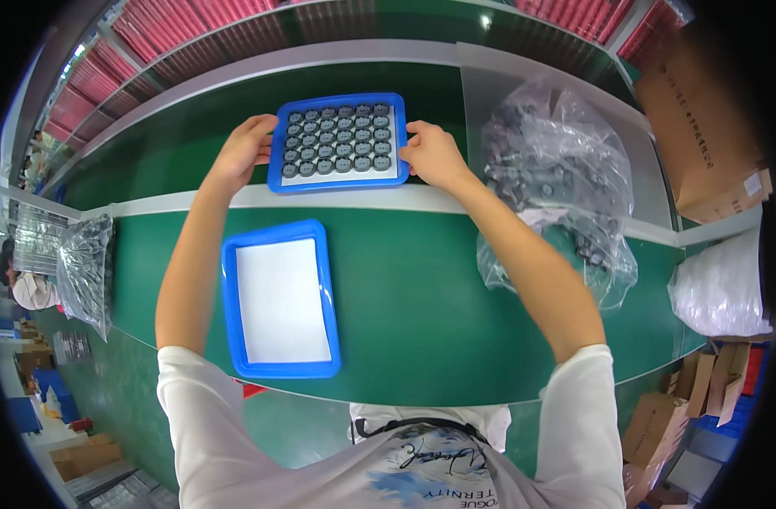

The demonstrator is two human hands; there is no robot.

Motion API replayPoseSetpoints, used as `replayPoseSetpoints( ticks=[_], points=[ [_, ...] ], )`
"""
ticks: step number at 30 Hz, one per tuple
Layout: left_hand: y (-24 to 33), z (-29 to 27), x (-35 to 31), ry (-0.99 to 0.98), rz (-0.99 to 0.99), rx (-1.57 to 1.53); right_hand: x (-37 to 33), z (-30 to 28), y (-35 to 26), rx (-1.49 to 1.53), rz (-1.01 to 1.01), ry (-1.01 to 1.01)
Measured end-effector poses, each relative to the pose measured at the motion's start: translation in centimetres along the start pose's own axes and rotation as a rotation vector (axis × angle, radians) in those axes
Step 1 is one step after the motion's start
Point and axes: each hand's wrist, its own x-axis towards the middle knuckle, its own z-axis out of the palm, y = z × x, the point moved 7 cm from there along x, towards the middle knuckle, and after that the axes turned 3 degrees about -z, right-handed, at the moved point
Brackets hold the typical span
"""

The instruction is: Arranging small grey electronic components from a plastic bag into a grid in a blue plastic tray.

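Note:
My left hand [246,153] and my right hand [432,153] grip a blue plastic tray [337,187] by its two short sides, at the raised back part of the bench. Rows of round dark grey parts [344,136] lie in it on a white sheet. Each hand has its fingers closed on the rim, the fingertips partly hidden by it. Nearer to me, on the left of the green bench, lies a second blue tray [328,293] with only a white sheet [284,301] in it.
A clear plastic bag [566,153] of loose dark parts lies at the right, partly under my right forearm. Beyond it stands a cardboard box [693,127]. Another clear bag [84,263] hangs at the left end. A white wrapped bundle [717,288] sits at the right end.

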Motion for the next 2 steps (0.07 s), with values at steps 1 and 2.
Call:
replayPoseSetpoints(
  ticks=[1, 2],
  points=[
    [-0.81, -1.07, 1.66, 0.031, 0.007, 0.037, 1.49, 0.67, 0.32, -0.03, -0.008, 0.027],
    [-1.11, -1.01, 2.42, 0.016, 0.016, 0.058, 2.44, 1.02, 0.25, -0.06, -0.015, 0.056]
  ],
)
